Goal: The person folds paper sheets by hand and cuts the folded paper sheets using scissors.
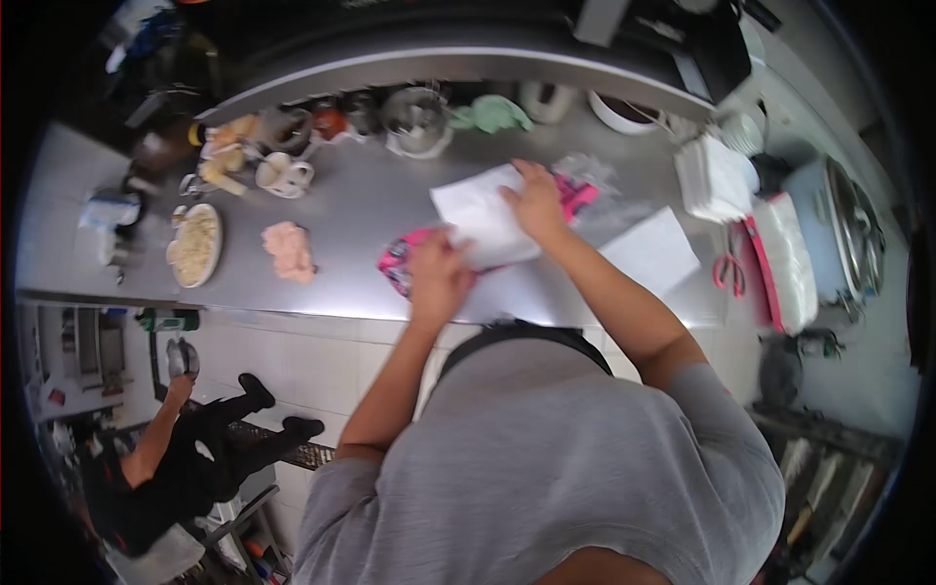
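A white paper sheet [480,216] is tilted over a pink patterned packet [398,261] on the steel counter. My right hand [538,203] grips the sheet at its right side, thumb on the paper's face. At the sheet's lower left edge is my left hand [441,275], its fingers curled against paper and packet and slightly blurred. Most of the packet is hidden beneath the sheet; a pink end shows beyond my right hand beside crumpled clear plastic [588,175]. A second white sheet [655,252] lies flat on the counter under my right forearm.
Pink raw-looking meat [289,252] and an oval dish of pale shreds [196,246] lie left. A mug [285,175], metal bowl [416,122] and green cloth [492,114] line the back. Red-handled scissors [728,273] and white containers [715,175] lie right. A person [175,468] stands behind left.
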The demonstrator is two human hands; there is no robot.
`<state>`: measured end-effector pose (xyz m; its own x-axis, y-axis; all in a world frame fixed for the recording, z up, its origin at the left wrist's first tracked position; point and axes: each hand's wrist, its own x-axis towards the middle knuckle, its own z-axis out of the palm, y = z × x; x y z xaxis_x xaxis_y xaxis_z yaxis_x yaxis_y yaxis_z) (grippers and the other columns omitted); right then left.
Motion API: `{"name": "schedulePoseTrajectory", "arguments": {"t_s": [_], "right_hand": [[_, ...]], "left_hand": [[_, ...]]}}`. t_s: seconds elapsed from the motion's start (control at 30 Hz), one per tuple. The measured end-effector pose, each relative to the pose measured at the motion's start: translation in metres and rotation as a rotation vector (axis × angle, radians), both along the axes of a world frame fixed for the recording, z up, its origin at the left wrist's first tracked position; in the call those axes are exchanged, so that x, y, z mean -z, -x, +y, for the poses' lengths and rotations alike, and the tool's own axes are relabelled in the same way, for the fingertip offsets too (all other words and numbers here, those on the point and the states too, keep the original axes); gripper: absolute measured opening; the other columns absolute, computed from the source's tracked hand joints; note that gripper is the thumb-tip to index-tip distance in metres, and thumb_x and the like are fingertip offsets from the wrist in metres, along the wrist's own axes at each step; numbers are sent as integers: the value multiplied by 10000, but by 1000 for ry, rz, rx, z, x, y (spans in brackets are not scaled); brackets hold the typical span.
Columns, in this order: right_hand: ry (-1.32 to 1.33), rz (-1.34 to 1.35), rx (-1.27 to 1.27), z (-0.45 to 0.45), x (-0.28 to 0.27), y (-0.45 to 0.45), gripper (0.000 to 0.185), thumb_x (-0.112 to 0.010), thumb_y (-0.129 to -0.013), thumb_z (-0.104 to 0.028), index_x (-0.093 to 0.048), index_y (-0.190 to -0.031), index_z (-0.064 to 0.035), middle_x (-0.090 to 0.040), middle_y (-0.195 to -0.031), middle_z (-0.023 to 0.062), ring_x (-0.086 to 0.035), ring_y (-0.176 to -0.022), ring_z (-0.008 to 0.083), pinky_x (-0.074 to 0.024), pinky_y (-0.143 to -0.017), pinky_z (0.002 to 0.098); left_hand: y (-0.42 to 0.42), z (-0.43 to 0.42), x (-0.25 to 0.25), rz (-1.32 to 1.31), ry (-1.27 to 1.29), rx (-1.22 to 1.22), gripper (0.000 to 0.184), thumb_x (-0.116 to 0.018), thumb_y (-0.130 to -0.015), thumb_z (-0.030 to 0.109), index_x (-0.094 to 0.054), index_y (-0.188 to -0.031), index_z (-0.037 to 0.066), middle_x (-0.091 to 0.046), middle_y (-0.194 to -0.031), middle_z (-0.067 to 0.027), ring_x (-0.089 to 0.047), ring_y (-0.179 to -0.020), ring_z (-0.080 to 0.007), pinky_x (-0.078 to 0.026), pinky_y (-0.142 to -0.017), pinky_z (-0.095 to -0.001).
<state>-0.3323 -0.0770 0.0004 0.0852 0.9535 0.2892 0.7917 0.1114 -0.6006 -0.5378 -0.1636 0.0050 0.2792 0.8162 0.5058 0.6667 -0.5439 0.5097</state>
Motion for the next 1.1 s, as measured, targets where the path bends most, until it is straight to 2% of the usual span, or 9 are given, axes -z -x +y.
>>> {"name": "schedulePoseTrajectory", "arguments": {"t_s": [0.17,0.37,0.43,0.53,0.63,0.73,0.83,0.9,1.1], "right_hand": [[275,66,-124,45,28,-21,410,-712,-762,-218,-627,-1122,-41,-577,-1225,184,-612,-1014,344,-490,-851,384],[-162,228,-53,-25,-33,-47,389,-658,-791,-102,-577,-1169,-53,-543,-1234,183,-494,-1162,346,-386,-997,399],[-265,28,91,-63,-1,-101,372,-599,-828,-75,-557,-1197,-50,-527,-1258,173,-461,-1209,347,-346,-1028,427],[-86,-201,315,-130,47,-170,436,-608,-847,-176,-530,-1257,-51,-475,-1326,212,-412,-1251,386,-313,-1031,494],[55,-449,449,-180,139,-215,605,-566,-897,-340,-388,-1411,-74,-331,-1461,229,-278,-1356,406,-200,-1056,581],[334,-304,630,-151,98,-170,649,-453,-942,-438,-297,-1454,-70,-213,-1519,215,-156,-1415,387,-71,-1077,653],[345,-291,829,-122,105,-153,713,-458,-919,-491,-294,-1451,-47,-203,-1518,228,-167,-1409,397,-118,-1067,660],[536,-240,755,-126,67,-142,741,-485,-902,-506,-292,-1452,-48,-205,-1515,235,-176,-1407,396,-141,-1067,651],[304,-437,418,-146,45,-142,757,-541,-873,-509,-332,-1434,-45,-220,-1503,244,-169,-1404,401,-121,-1084,624]], "left_hand": [[-9,1,29,146,24,45,301,-665,-761,89,-666,-1062,105,-608,-1123,-112,-540,-1088,-314,-401,-935,-452],[-6,10,15,-27,112,13,162,-624,-813,92,-675,-951,25,-651,-990,-129,-611,-928,-321,-491,-856,-402],[-4,14,15,-19,157,14,156,-622,-809,118,-681,-927,36,-661,-944,-128,-619,-918,-297,-492,-851,-388],[1,24,27,44,74,119,135,-602,-811,115,-674,-892,35,-659,-915,-152,-621,-889,-317,-500,-812,-402],[0,29,10,265,363,43,217,-519,-898,179,-672,-905,25,-659,-919,-166,-610,-898,-336,-474,-826,-422],[-8,39,20,-18,275,-54,122,-609,-837,132,-683,-854,37,-667,-866,-166,-638,-794,-332,-500,-720,-402],[-20,46,5,-46,306,-120,152,-621,-822,143,-673,-812,0,-656,-811,-181,-634,-761,-342,-492,-715,-414],[-28,54,2,36,287,-147,152,-650,-812,155,-688,-809,8,-669,-790,-161,-644,-728,-320,-499,-687,-384],[-38,73,14,-60,368,-185,200,-667,-820,199,-683,-808,0,-662,-740,-158,-638,-631,-289,-493,-635,-377]]}}
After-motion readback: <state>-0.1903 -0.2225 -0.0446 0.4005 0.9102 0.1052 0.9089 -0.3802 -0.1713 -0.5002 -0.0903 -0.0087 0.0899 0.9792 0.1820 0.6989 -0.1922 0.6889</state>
